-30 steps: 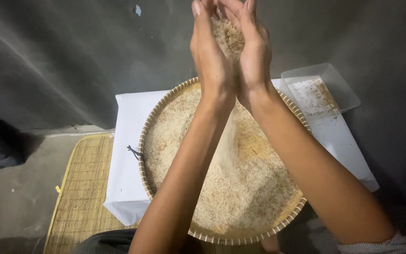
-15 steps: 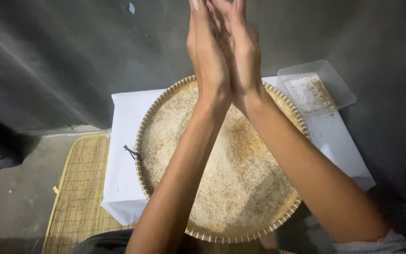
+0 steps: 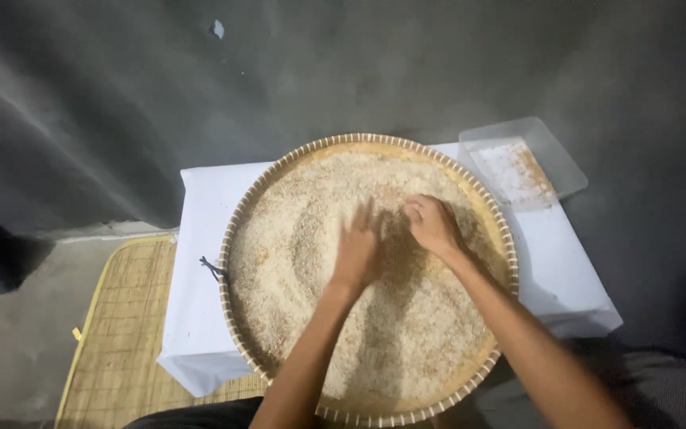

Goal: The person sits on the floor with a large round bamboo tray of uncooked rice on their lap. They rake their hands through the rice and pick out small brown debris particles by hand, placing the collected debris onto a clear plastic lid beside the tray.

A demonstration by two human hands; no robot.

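Head camera talk:

— What is in the middle?

— Lots of pale grain [image 3: 311, 262]. It fills a big round woven tray [image 3: 241, 208], and both hands are down in it, near the middle.

— What is the left hand doing?

— The left hand [image 3: 359, 250] lies flat on the grain with its fingers spread. It is loose and grips nothing.

— And the right hand?

— The right hand [image 3: 432, 225] sits just beside it, at about 2 o'clock from it. Its fingers are curled into the grain. I cannot tell if it holds any.

— What is under the tray?

— A white cloth [image 3: 200, 230] over a low table. At 1 o'clock from the tray sits a clear plastic box [image 3: 556, 159] with a little grain in it. At 8 o'clock a straw mat [image 3: 117, 334] lies on the floor. A dark grey wall [image 3: 319, 71] is at 12 o'clock.
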